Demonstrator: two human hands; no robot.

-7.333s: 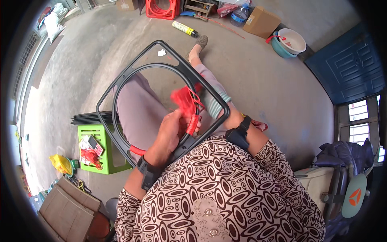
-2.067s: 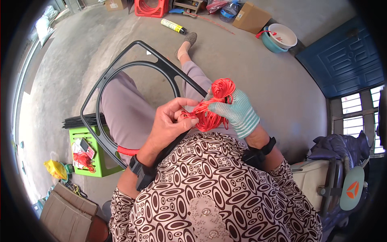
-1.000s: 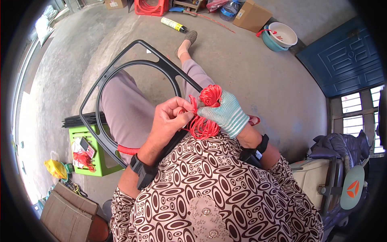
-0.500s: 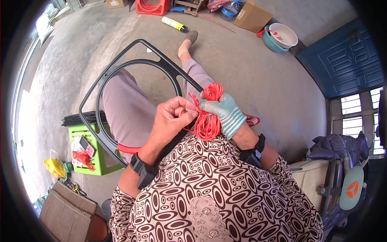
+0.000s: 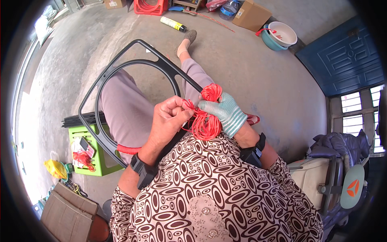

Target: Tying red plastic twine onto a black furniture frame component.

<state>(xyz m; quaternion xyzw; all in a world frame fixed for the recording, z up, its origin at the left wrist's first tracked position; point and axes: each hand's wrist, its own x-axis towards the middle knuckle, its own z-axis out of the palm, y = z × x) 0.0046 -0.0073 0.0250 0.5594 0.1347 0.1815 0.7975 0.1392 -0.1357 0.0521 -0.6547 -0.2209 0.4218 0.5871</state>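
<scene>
A looped bundle of red cord (image 5: 205, 126) is gathered at its middle in my right hand (image 5: 226, 113), which wears a teal-and-white striped glove. The bundle's smaller upper loops stick out above the gloved thumb, and the larger loops hang below. Bare, my left hand (image 5: 171, 119) pinches red strands at the bundle's left side between thumb and fingers. Across my lap leans a black frame (image 5: 89, 105) with a round inner ring. Red wrapping (image 5: 128, 149) covers a short stretch of its lower bar. The frame's right end is hidden behind the bundle and my hands.
A green stool (image 5: 98, 163) at the left carries black strips (image 5: 82, 119), a phone and red cord. Cardboard (image 5: 66, 209) lies at lower left. To the right are a chair (image 5: 308, 179) and a blue door (image 5: 342, 58). A spray can (image 5: 173, 23) and basins (image 5: 283, 34) sit farther off.
My left hand has shifted slightly left, still pinching strands at the bundle's side. The gloved right hand stays around the bundle, its thumb turned a little. The black frame has hardly moved.
</scene>
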